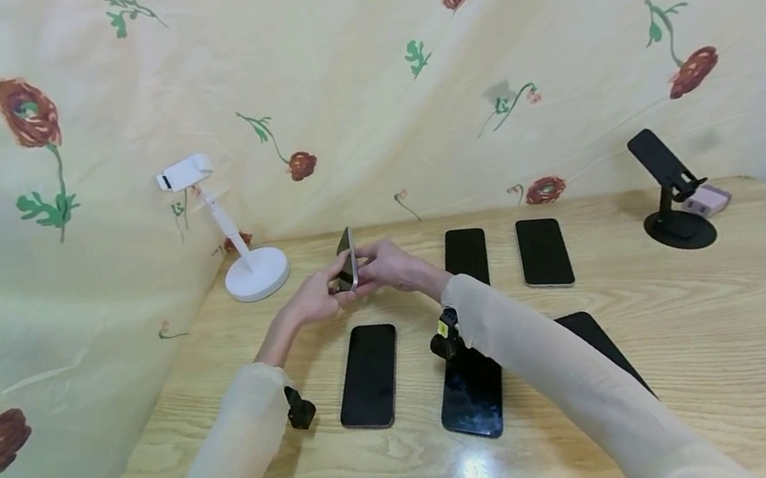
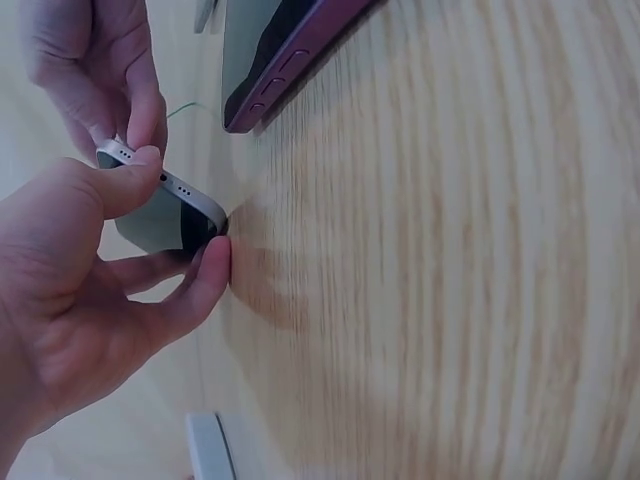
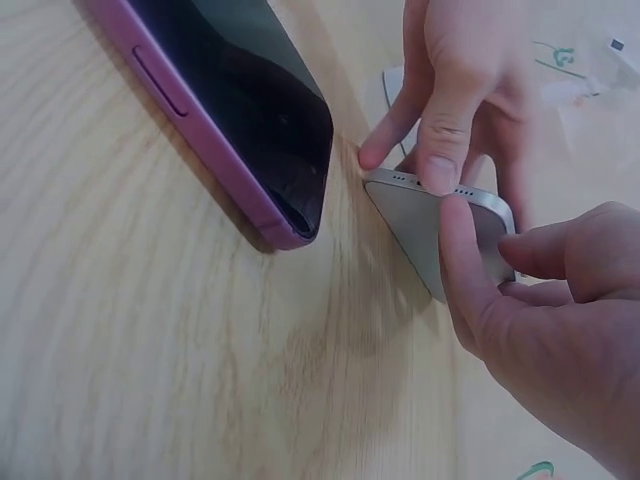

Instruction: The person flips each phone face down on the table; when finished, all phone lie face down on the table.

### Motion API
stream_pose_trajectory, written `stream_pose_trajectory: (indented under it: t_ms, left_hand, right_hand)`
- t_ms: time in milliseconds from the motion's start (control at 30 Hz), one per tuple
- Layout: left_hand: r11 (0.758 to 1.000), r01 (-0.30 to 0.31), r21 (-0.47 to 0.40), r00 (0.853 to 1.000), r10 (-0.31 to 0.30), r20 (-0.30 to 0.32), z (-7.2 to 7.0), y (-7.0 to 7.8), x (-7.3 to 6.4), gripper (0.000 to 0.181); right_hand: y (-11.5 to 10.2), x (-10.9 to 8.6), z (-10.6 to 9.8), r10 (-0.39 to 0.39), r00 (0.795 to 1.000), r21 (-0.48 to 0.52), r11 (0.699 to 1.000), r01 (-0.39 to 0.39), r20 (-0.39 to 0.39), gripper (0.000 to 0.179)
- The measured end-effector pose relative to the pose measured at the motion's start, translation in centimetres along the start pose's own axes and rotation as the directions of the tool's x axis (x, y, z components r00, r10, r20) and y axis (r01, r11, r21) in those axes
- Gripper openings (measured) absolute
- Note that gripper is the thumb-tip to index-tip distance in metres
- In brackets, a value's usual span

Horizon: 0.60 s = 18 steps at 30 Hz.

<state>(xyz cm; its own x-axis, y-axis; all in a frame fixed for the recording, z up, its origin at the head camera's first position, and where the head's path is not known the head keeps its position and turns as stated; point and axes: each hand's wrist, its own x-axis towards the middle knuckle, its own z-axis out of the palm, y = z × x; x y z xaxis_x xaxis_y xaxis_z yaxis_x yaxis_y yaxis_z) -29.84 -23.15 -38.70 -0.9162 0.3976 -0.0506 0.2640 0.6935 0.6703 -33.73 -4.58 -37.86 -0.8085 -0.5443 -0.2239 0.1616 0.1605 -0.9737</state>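
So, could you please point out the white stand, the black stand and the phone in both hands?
White stand (image 1: 227, 225), head view: on its stem.
Black stand (image 1: 663, 165), head view: on its upper plate.
Phone (image 3: 416, 226), right wrist view: on its flat face.

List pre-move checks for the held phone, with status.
1. Silver-edged phone secured: ok; left hand and right hand both grip it.
2. Clear of purple-edged phone: ok; visible gap.
3. Lifted fully off tabletop: cannot tell; lower edge unclear.
4. Right sleeve not blocking head view: not ok; it partly hides a black-screened phone.
5. White phone stand upright: ok.
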Motion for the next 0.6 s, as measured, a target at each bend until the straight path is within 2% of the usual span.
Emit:
stream_pose_trajectory:
  t_ms: [100,267,400,600]
  left_hand:
    - [0.998,-0.004,-0.065,1.0,0.004,-0.001,-0.1,-0.2,-0.1,0.077]
    - [0.993,-0.013,-0.121,1.0,0.012,-0.013,0.0,-0.4,-0.2,0.078]
    - [0.988,-0.024,-0.154,1.0,0.02,-0.024,0.1,-0.7,-0.2,0.079]
    - [0.969,-0.03,-0.247,0.999,0.022,-0.036,0.1,-0.8,-0.6,0.083]
  right_hand:
    - [0.0,0.1,0.2,-0.015,1.0,-0.008,1.0,0.015,0.003,0.059]
    - [0.1,0.0,0.5,-0.039,0.999,-0.031,0.999,0.039,-0.004,0.061]
    - [0.4,0.1,0.8,-0.089,0.996,-0.077,0.993,0.088,-0.01,0.063]
    - [0.7,0.0,1.4,-0.168,0.986,-0.153,0.975,0.164,-0.013,0.064]
